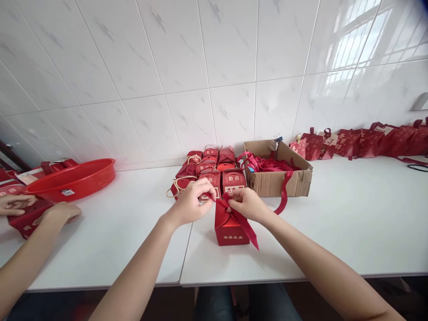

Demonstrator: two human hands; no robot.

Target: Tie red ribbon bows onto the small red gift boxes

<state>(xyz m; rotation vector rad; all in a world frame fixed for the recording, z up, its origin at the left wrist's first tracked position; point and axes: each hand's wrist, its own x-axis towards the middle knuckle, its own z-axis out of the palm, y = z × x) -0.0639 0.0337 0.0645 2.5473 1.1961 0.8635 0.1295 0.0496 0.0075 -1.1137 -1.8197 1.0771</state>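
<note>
A small red gift box (233, 235) with gold characters stands on the white table in front of me. A dark red ribbon (247, 231) crosses its folded top, and one tail hangs down over the front right. My left hand (194, 201) pinches a ribbon end just above the box's left side. Fingers of my right hand (246, 204) close on the ribbon near the middle of the top. Part of the ribbon between the two hands is hidden by my fingers.
Behind the box stand several finished red boxes (209, 166). A cardboard box (277, 180) of red ribbons sits to their right. Red bags (349, 143) line the wall. At left, another person's hands (62, 213) touch a red box beside a red plastic basin (72, 180).
</note>
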